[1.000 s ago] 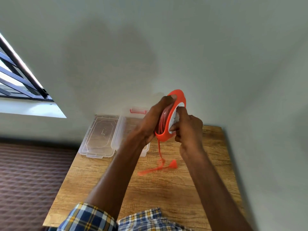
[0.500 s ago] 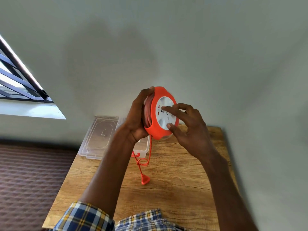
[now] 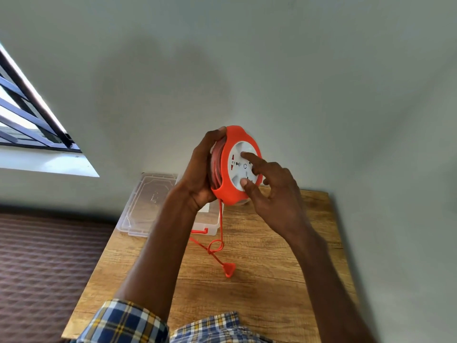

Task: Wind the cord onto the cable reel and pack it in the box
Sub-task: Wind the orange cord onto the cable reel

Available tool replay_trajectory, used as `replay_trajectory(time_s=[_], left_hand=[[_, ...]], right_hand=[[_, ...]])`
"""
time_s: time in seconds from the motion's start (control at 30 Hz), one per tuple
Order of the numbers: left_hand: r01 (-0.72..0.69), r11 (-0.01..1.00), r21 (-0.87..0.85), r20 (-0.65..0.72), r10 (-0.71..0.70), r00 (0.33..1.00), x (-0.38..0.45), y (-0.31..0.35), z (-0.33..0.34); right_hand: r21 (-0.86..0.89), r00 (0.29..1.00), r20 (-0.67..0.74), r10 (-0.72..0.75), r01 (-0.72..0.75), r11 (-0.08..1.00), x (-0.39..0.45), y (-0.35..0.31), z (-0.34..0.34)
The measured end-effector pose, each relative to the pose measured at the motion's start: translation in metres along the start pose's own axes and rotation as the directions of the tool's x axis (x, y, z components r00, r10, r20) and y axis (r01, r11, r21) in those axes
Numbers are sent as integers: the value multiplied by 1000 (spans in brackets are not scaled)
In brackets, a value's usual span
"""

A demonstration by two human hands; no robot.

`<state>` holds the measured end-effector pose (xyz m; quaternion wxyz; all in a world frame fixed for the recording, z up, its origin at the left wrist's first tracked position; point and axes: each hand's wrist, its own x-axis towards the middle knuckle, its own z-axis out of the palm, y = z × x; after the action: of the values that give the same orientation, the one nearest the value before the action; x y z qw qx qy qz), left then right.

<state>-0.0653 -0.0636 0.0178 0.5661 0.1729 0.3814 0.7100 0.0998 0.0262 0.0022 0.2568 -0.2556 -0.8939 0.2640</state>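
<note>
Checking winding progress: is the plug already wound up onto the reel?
No, the plug lies on the table, with loose cord hanging from the reel.

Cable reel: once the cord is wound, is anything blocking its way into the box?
Nothing visible inside the clear box, lid off beside it. But the left arm covers part of it, and loose cord and plug remain unwound.

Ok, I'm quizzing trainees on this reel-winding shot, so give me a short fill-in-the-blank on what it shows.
1. The round orange cable reel is gripped at its rim by the ____ hand.
2. The right hand touches the reel's ____ socket face.
3. The orange plug lies on the ____ table.
4. The clear plastic box has no ____ on it.

Missing words: left; white; wooden; lid
</note>
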Motion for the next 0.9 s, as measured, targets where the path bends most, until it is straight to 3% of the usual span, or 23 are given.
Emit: replay_trajectory(time_s=[0.13,0.23,0.37,0.43,0.5,0.57,0.7,0.9], left_hand=[[-41,998,43,-51,43,998,-1,-5,5],[-51,993,103,-95,61,994,-1,-9,11],[-72,985,157,-103,88,991,-1,-10,18],[-77,983,165,-104,95,990,-1,-12,21],[-83,977,197,-105,105,989,-1,-14,24],[-87,970,225,-107,113,988,0,-16,26],[-97,965,242,-107,126,986,0,-18,24],[-191,981,-32,-137,185,973,8,-20,18]], right_hand=[[-96,998,-29,-57,54,994,1,-2,3],[-82,986,-167,-16,3,997,3,-2,5],[239,923,-280,264,-199,950,2,-14,14],[437,852,-278,443,-299,849,6,-21,21],[614,774,-188,605,-388,687,13,-25,24],[680,729,-105,676,-444,584,18,-26,25],[591,772,-103,628,-460,663,18,-24,22],[553,876,-279,393,-188,812,5,-17,20]])
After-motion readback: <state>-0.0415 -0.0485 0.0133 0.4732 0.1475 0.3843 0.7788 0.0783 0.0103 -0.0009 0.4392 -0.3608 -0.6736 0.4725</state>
